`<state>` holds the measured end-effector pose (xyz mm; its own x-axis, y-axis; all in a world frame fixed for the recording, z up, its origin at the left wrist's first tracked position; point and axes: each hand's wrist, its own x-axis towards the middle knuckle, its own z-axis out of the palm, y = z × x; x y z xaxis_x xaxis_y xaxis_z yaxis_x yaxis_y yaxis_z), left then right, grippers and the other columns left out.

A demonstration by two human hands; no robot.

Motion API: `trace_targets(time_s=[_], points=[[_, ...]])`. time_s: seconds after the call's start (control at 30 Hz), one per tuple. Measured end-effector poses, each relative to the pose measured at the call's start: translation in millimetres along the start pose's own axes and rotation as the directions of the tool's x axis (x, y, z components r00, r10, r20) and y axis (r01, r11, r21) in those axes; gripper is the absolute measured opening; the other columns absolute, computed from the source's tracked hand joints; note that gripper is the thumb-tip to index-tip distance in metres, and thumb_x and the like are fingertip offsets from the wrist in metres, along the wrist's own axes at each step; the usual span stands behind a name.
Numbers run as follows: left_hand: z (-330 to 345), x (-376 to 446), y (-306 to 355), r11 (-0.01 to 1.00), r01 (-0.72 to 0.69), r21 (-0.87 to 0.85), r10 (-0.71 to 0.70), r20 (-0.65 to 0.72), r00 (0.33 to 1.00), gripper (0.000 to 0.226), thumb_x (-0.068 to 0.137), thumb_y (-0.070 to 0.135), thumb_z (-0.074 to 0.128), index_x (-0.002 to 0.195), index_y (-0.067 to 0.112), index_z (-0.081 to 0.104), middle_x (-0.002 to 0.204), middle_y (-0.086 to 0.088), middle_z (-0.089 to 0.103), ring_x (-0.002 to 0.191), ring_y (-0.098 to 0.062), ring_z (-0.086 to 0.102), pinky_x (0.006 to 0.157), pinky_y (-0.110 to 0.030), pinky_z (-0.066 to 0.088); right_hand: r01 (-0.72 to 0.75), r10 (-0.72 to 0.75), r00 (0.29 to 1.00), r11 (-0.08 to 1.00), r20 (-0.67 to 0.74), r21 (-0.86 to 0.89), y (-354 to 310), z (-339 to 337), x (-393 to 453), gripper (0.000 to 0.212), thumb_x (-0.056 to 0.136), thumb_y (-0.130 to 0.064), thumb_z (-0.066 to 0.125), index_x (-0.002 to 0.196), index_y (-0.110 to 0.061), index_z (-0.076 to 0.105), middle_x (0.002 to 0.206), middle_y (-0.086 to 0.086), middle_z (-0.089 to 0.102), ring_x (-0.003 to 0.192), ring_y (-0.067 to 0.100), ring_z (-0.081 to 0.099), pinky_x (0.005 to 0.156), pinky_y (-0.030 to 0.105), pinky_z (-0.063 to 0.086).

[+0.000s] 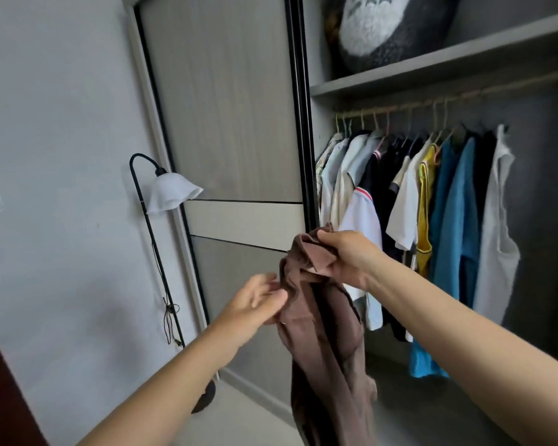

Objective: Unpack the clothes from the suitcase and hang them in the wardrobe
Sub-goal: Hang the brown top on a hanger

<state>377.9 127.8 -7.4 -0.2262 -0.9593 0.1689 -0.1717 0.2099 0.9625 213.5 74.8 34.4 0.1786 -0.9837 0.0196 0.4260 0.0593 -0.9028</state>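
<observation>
Both forearms are bare to the frame's edge, with no sleeves, and the left hand (255,300) and right hand (348,255) are ungloved.

A brown shirt (322,320) of soft, matt woven cloth hangs in loose folds, its collar gripped in the right hand (345,255). The wardrobe door (226,101) has a matt, pale wood-grain finish edged with a glossy black frame (298,91). The shelf (448,64) above is smooth, matt grey board, and on it sits a fuzzy plush toy (390,27) with rough grey and white pile. Thin metal hangers (409,120) carry light cloth shirts (432,201). The floor lamp (161,226) has a smooth black metal stem and a frosted white shade. The wall (55,123) is matt painted plaster.
</observation>
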Motion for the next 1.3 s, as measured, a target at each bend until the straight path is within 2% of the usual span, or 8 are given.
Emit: trace_targets(time_s=[0.1,0.2,0.43,0.6,0.77,0.97,1.13,1.3], points=[[29,5,-21,0.988,-0.081,0.135,0.098,-0.124,0.987,0.020,0.090,0.010,0.054,0.095,0.028,0.046,0.095,0.011,0.058,0.081,0.007,0.052,0.067,0.000,0.040,-0.038,0.041,0.998,0.997,-0.047,0.073,-1,-8,-9,0.022,0.098,-0.009,0.037,0.079,-0.008,0.049,0.059,0.007,0.065,0.046,0.014,0.064,0.045,0.033,0.054],[43,25,-23,0.990,-0.066,-0.126,0.027,-0.290,0.957,0.024,0.096,0.009,0.041,0.078,0.019,0.053,0.086,-0.005,0.059,0.081,-0.016,0.054,0.074,-0.023,0.041,-0.027,0.031,0.998,0.997,-0.054,0.076,-11,-31,-22,0.027,0.098,-0.008,0.034,0.076,-0.002,0.049,0.058,0.010,0.066,0.050,0.018,0.066,0.048,0.032,0.055],[82,77,37,0.762,-0.150,-0.631,0.015,-0.214,0.977,0.030,0.099,0.005,0.029,0.075,0.011,0.045,0.075,-0.008,0.053,0.070,-0.016,0.052,0.074,-0.028,0.044,-0.057,0.009,0.993,0.914,-0.120,-0.401,-25,-99,-58,0.031,0.097,-0.013,0.040,0.073,-0.001,0.054,0.045,0.006,0.061,0.037,0.013,0.058,0.038,0.017,0.046],[130,109,68,0.742,-0.136,-0.656,0.016,-0.185,0.983,0.029,0.101,0.011,0.029,0.078,0.015,0.047,0.072,-0.003,0.055,0.061,-0.011,0.056,0.059,-0.025,0.050,0.251,-0.228,0.966,0.750,0.117,-0.611,-22,-155,-67,0.012,0.080,-0.022,0.064,0.091,-0.016,0.061,0.095,0.001,0.063,0.088,0.009,0.061,0.079,0.023,0.053],[185,144,91,0.722,-0.117,-0.682,0.018,-0.150,0.989,0.030,0.102,0.011,0.023,0.080,0.013,0.044,0.085,-0.006,0.059,0.081,-0.021,0.060,0.074,-0.037,0.048,0.486,-0.465,0.838,0.395,0.286,-0.780,-1,-190,-60,0.058,0.062,-0.075,0.056,0.108,-0.040,0.049,0.117,-0.020,0.050,0.111,-0.002,0.048,0.091,0.020,0.046],[218,202,104,0.830,-0.169,-0.531,0.001,-0.303,0.953,0.029,0.101,0.009,0.024,0.077,0.015,0.040,0.086,-0.004,0.056,0.084,-0.017,0.057,0.074,-0.031,0.050,0.701,-0.510,0.565,-0.117,0.649,-0.703,-1,-242,-28,0.037,0.091,-0.040,0.046,0.118,-0.015,0.052,0.124,0.003,0.056,0.116,0.011,0.051,0.098,0.024,0.042],[241,237,115,0.838,-0.198,-0.508,0.017,-0.339,0.941,0.020,0.102,0.010,0.024,0.096,0.010,0.043,0.091,-0.007,0.056,0.068,-0.009,0.055,0.062,-0.023,0.047,0.639,-0.273,0.632,-0.347,0.725,-0.687,-21,-275,-15,0.051,0.094,-0.048,0.028,0.123,-0.013,0.050,0.119,0.005,0.060,0.099,0.021,0.063,0.073,0.030,0.056],[265,255,120,0.808,-0.165,-0.565,-0.018,-0.303,0.953,0.021,0.102,0.009,0.024,0.111,0.007,0.043,0.103,-0.013,0.051,0.081,-0.020,0.057,0.081,-0.034,0.046,0.572,-0.144,0.737,-0.386,0.660,-0.724,-26,-308,-11,0.069,0.084,-0.045,0.047,0.140,-0.010,0.028,0.142,0.010,0.039,0.106,0.029,0.059,0.076,0.035,0.056]])
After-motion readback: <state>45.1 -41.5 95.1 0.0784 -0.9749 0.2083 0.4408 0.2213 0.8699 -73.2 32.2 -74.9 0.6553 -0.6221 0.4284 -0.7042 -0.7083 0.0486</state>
